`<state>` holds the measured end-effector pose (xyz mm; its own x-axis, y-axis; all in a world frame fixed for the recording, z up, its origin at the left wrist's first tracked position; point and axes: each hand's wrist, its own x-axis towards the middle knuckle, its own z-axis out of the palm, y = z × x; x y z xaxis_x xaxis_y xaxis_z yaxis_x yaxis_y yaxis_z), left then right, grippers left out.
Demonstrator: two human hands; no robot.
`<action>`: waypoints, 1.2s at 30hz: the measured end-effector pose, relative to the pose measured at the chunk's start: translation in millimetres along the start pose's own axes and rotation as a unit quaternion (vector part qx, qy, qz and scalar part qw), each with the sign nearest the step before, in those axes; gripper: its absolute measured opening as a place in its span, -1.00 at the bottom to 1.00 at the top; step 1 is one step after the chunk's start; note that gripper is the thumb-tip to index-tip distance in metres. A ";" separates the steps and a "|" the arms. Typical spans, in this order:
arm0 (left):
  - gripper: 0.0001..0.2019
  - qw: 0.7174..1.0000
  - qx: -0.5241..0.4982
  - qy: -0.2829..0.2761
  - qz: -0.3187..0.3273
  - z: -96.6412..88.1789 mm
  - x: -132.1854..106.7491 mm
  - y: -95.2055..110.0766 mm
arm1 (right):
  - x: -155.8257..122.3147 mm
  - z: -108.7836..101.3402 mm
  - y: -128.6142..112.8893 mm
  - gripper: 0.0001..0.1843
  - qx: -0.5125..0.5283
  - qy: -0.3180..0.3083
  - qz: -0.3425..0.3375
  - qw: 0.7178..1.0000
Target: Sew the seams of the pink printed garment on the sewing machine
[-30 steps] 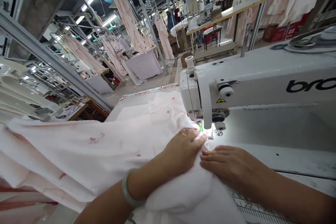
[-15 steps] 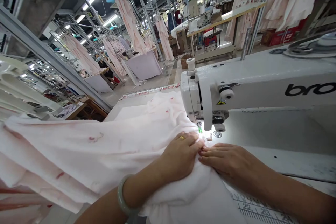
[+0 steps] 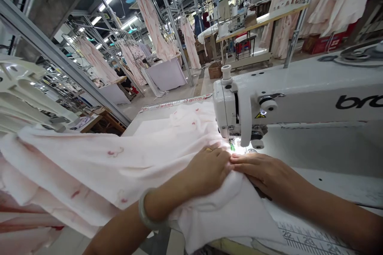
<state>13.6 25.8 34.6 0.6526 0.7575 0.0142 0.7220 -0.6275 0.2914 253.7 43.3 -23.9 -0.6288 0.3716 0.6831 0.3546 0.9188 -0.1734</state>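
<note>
White-and-pale-pink fabric (image 3: 155, 147) with small red-pink motifs lies bunched over the sewing table and hangs off at the left. My left hand (image 3: 206, 169), with a ring and a pale bangle, is curled down on the fabric just in front of the needle area. Opposite it, my right hand (image 3: 266, 171) has its fingers together at the fabric's right edge, the fingertips touching the cloth near my left fingers; its thumb is mostly hidden. The white sewing machine (image 3: 230, 107) stands beyond both hands, its presser foot (image 3: 231, 146) lit, with a green part there.
A printed ruler scale (image 3: 308, 241) runs along the table's front right. White plastic hangers (image 3: 24, 87) are at the left. Behind stand garment racks with pink dresses (image 3: 152, 24), a wooden-edged worktable (image 3: 263, 22) and a red crate (image 3: 323, 42).
Both hands have shifted slightly forward, closer to the presser foot, with the fabric between them. The right fingers lie flatter. The view has moved a little, so the machine appears farther right.
</note>
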 end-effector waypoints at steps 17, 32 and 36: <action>-0.48 0.968 -0.233 0.049 0.083 -3.3 1.0 -46.3 | 10.3 -3.7 -3.9 -0.70 -0.076 0.002 -0.114 0.991; -0.61 0.992 -0.075 0.033 -0.092 -14.8 3.3 12.1 | 1.6 -28.4 -15.1 -0.72 0.109 -0.192 -0.060 0.973; -0.70 0.996 -0.031 -0.020 -0.076 -11.6 5.5 20.8 | -2.8 -25.1 -13.8 -0.75 0.126 -0.192 -0.023 0.973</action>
<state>29.6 19.0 51.9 0.5462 0.8346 -0.0714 0.7985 -0.4930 0.3454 268.0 26.2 -5.6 -0.8691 0.3075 0.3874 0.1691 0.9208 -0.3514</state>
